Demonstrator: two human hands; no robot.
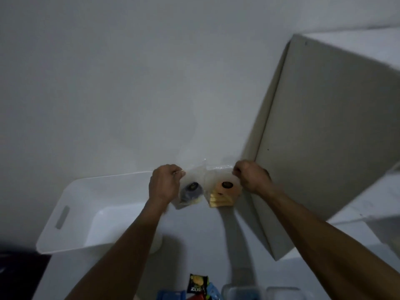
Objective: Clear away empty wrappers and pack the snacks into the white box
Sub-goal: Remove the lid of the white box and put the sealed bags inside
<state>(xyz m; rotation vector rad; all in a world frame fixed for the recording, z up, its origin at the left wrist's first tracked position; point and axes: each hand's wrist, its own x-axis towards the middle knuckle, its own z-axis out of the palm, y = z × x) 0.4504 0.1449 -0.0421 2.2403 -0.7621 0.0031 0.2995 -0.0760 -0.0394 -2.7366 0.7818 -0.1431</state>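
Observation:
Each of my hands holds up a clear snack packet by its top edge, above the white surface. My left hand [165, 184] pinches a clear packet with a dark round label [191, 192]. My right hand [252, 178] pinches a clear packet with an orange round label [225, 191] and yellow wafers inside. The two packets hang side by side, touching or almost touching. The white box [71, 215] stands open to the left, under my left forearm, with a handle slot in its near wall. Its inside looks bare where visible.
A large white panel or cabinet door [324, 137] leans just right of my right hand. At the bottom edge lie a black snack packet [198, 283], blue wrappers [171, 295] and clear packets [259, 293]. A plain white wall fills the background.

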